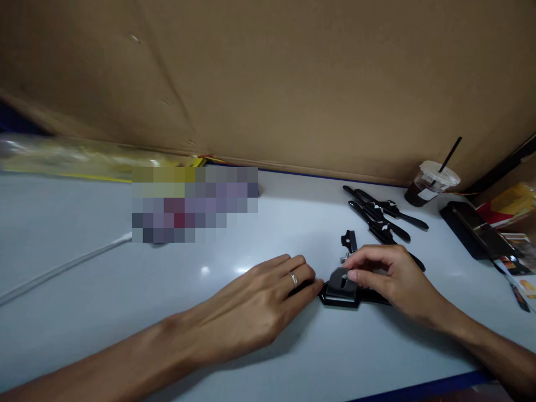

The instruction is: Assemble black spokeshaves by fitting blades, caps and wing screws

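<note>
A black spokeshave [340, 302] lies on the table in front of me. My left hand [272, 296], with a ring on one finger, is closed around its left handle. A dark grey slotted blade [340, 285] sits on the spokeshave's middle, tilted up toward the far side. My right hand [385, 273] pinches the blade's right edge between thumb and fingertips, and its palm hides much of the right handle. Just beyond the blade lie a small black cap plate [349, 240] and a silver screw [344, 258].
Several black spokeshaves [383, 215] lie together at the back right. Behind them stands a plastic cup [427, 184] with a straw. A black case [473, 229] is at the right. At left are a pixelated area, a white cable [71, 265] and plastic wrapping [75, 156]. Cardboard [293, 84] walls the back.
</note>
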`<state>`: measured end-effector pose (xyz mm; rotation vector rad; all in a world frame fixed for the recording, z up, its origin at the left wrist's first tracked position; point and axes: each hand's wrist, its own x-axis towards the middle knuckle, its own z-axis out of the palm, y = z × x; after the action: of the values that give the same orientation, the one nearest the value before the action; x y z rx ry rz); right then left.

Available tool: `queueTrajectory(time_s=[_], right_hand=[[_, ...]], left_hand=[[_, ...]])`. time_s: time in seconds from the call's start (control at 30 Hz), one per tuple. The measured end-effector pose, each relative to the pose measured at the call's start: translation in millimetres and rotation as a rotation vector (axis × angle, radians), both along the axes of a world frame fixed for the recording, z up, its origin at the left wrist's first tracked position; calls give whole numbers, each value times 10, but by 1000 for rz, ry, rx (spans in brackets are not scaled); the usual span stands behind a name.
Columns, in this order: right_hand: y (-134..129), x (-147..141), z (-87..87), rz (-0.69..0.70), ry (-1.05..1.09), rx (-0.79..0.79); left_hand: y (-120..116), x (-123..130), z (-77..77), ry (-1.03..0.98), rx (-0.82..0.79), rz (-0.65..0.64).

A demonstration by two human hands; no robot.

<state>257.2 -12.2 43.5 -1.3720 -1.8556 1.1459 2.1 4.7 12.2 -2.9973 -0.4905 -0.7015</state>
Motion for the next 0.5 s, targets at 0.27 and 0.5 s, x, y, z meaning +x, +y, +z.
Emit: queueTrajectory(time_s=[0.27,0.5], right_hand=[[14,-19,-84,74,-185,141],[-6,-33,-87,104,-175,157]], left_hand=[[-12,-1,-3,-3,13,-2],[-17,-1,13,19,-27,2]])
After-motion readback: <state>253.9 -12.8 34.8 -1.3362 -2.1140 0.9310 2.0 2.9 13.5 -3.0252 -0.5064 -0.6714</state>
